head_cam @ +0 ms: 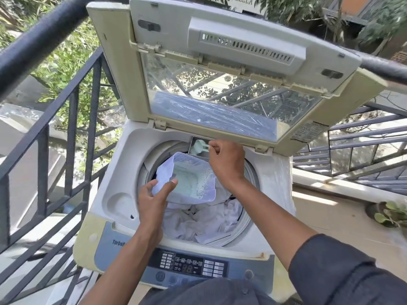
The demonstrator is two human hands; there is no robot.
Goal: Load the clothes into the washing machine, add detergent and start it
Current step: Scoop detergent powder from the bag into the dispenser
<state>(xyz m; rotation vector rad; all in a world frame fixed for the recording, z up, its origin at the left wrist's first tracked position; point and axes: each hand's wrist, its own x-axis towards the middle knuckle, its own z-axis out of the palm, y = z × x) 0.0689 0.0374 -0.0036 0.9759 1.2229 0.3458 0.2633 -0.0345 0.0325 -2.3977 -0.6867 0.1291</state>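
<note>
Showing a lit control panel (pixel 189 264) nearest, not yet used to start; beyond it, white clothes (pixel 207 221) already fill the drum. Above them the left hand (pixel 154 201) grips the detergent tub (pixel 187 179). Farthest, right hand (pixel 226 159) fingers pinch the scoop (pixel 199 145), tipped over the dispenser tray (pixel 193 148).

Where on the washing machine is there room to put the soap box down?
The bare ledge left of the drum, between the drum opening and the railing, looks free. The drum is crowded with white clothes, and both hands work there: left hand holding the soap box, right hand tipping the scoop.
</note>
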